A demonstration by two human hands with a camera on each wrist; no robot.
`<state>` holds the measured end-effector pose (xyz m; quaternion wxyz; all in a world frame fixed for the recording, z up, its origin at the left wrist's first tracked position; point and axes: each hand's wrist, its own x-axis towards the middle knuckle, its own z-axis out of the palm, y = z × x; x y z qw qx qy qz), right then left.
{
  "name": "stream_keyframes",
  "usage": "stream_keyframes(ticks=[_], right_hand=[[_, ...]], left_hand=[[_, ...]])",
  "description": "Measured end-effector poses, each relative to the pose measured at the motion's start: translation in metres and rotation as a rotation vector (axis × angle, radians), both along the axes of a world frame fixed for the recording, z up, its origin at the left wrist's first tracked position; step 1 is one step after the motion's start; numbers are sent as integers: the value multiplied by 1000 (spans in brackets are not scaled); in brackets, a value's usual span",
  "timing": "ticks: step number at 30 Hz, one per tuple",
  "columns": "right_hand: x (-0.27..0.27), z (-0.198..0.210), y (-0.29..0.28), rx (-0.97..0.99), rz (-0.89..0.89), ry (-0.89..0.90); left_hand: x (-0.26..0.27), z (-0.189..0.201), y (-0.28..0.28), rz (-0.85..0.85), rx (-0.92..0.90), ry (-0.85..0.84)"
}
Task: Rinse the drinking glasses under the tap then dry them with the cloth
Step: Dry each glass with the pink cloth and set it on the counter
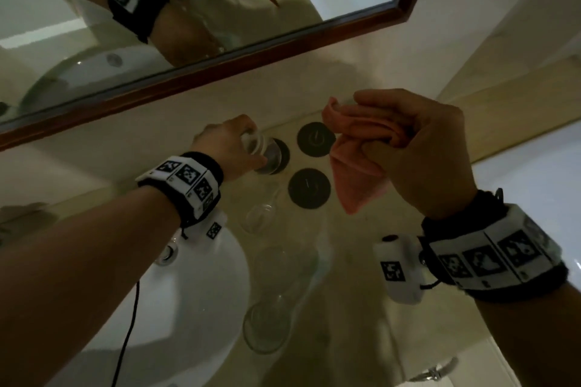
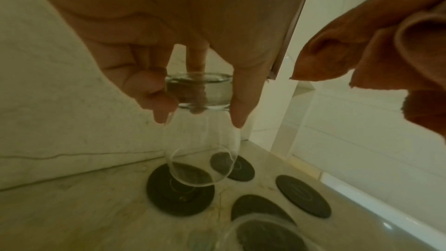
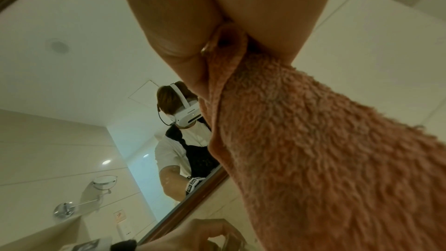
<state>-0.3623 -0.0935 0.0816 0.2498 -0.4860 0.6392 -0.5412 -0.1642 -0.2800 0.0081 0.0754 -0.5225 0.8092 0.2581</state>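
Note:
My left hand (image 1: 248, 148) pinches a clear drinking glass (image 2: 201, 140) by its thick base, mouth down and slightly tilted, over a dark round coaster (image 2: 169, 196) near the back wall. Whether the rim touches the coaster I cannot tell. The same glass (image 1: 270, 155) shows in the head view. To its right, higher up, my right hand (image 1: 415, 148) grips a bunched orange cloth (image 1: 352, 166), whose loose end hangs down. That cloth (image 3: 325, 150) fills the right wrist view. Three more glasses (image 1: 261, 217) (image 1: 283, 261) (image 1: 267, 328) stand in a row on the counter.
Two bare coasters (image 1: 316, 138) (image 1: 309, 188) lie right of the held glass. A white sink basin (image 1: 195, 298) sits left of the glass row. A wood-framed mirror (image 1: 220, 69) runs along the wall. A white ledge (image 1: 534, 173) borders the right.

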Motion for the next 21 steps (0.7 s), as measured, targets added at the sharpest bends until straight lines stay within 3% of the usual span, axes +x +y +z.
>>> stream_keyframes(ticks=[21], right_hand=[[6, -26, -19, 106, -13, -70]], left_hand=[[-22, -52, -26, -56, -19, 22]])
